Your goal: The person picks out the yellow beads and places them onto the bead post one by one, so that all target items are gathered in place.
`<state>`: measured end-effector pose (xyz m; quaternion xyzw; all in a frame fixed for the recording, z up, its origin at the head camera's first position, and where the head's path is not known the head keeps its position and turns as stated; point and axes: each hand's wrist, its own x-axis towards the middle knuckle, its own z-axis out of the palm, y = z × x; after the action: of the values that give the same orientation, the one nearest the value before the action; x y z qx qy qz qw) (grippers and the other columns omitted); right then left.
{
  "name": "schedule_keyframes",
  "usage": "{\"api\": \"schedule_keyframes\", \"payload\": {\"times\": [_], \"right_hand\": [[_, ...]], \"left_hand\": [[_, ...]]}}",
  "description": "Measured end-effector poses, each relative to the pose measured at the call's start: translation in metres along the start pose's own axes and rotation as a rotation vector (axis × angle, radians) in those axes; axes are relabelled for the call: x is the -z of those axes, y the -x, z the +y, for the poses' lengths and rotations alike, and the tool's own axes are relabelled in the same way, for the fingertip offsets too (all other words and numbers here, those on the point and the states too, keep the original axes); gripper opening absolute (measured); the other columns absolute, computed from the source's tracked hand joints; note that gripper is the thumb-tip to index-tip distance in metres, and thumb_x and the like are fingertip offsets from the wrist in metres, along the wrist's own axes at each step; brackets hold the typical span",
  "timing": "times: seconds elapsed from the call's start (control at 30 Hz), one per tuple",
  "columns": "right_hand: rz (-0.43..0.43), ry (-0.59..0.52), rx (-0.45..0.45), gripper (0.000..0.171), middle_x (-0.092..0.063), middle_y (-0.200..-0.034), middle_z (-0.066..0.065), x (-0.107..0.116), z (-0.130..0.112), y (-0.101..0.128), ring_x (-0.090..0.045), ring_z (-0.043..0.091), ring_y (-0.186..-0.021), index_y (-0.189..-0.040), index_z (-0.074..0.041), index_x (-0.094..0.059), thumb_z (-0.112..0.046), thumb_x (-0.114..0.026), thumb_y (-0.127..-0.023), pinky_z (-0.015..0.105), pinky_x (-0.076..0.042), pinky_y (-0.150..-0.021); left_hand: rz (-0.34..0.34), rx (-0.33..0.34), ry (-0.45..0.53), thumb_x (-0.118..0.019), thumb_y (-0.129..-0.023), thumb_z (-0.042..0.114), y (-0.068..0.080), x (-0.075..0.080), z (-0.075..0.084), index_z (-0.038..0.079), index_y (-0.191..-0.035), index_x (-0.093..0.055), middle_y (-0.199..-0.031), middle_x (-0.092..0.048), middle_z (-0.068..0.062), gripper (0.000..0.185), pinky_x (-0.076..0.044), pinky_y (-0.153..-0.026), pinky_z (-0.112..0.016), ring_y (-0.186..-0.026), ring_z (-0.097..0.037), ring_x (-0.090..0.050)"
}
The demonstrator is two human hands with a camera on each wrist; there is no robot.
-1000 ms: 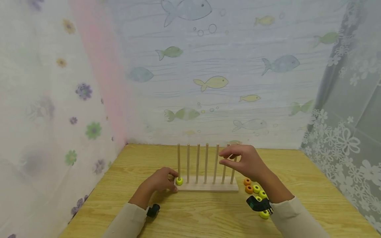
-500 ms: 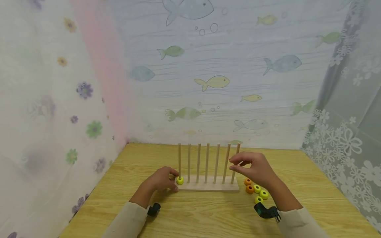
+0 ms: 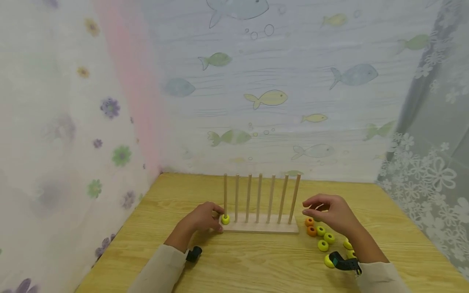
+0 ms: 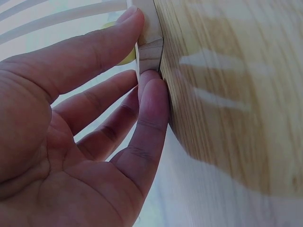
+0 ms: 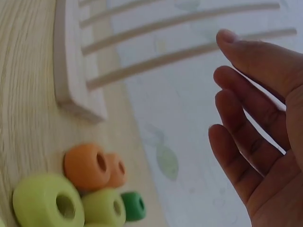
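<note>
My left hand (image 3: 203, 217) sits at the left end of the peg rack (image 3: 261, 225), fingers and thumb pinching the corner of its wooden base; in the left wrist view the fingertips (image 4: 150, 80) press right against that corner, so this hand is grasping the rack and steadying it. Just right of my fingers, at the foot of the rack's leftmost peg (image 3: 225, 195), lies one yellow-green bead (image 3: 225, 219), already threaded down to the base. The other six pegs stand bare.

Right of the rack, my right hand (image 3: 331, 211) hovers above the table (image 3: 256, 260), fingers relaxed and loosely bent, holding nothing (the right wrist view shows an empty palm). Below it, just off the rack's right end, lie the loose beads (image 3: 322, 238): two orange ones nearest the rack, then yellow-green ones trailing toward my wrist, and a small green bead (image 5: 134, 205) that I can make out only in the right wrist view.

I judge the risk to be in the cluster: the beads lie touching, so a careless pinch could nudge neighbours and send round ones rolling across the table. If my left grip slackens, a bump on a peg could shift the light rack.

Compared with a second ago, my right hand has come away from the rightmost pegs and dropped lower, to the right of the rack and over the beads; my left hand has stayed put.
</note>
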<state>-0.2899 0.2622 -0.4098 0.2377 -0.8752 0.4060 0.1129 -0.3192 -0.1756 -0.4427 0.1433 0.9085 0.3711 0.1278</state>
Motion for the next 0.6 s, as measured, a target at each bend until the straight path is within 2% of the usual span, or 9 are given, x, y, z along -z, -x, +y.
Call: {"api": "schedule_keyframes", "payload": {"times": [0.13,0.37,0.6], "right_hand": [[-0.025,-0.037,-0.049,0.018,-0.076,-0.107,0.007,0.004,0.020,0.005,-0.070,0.012,-0.088,-0.110,-0.019,-0.078,-0.026,-0.079,-0.093,0.029,-0.059,-0.075],[-0.080,-0.100,-0.093,0.029,-0.076,-0.104,0.009,0.007,0.042,0.012,-0.071,0.016,-0.087,-0.114,-0.003,-0.076,-0.023,-0.079,-0.093,0.030,-0.059,-0.073],[-0.191,-0.155,-0.125,0.031,-0.074,-0.108,0.017,0.010,0.056,0.018,-0.070,0.018,-0.089,-0.117,-0.001,-0.074,-0.020,-0.079,-0.094,0.031,-0.059,-0.074]], "left_hand": [[-0.002,0.003,0.012,-0.090,-0.080,0.010,0.000,0.000,0.000,0.009,-0.133,-0.068,-0.144,-0.060,-0.016,0.058,-0.056,-0.091,-0.047,-0.111,-0.026,-0.067],[0.009,0.016,0.020,-0.091,-0.078,0.012,-0.003,-0.001,-0.003,0.011,-0.133,-0.069,-0.144,-0.059,-0.015,0.058,-0.056,-0.091,-0.047,-0.114,-0.026,-0.065],[0.005,0.014,0.021,-0.091,-0.078,0.013,-0.004,-0.002,-0.006,0.011,-0.133,-0.068,-0.144,-0.060,-0.014,0.060,-0.056,-0.090,-0.046,-0.110,-0.022,-0.066]]}}
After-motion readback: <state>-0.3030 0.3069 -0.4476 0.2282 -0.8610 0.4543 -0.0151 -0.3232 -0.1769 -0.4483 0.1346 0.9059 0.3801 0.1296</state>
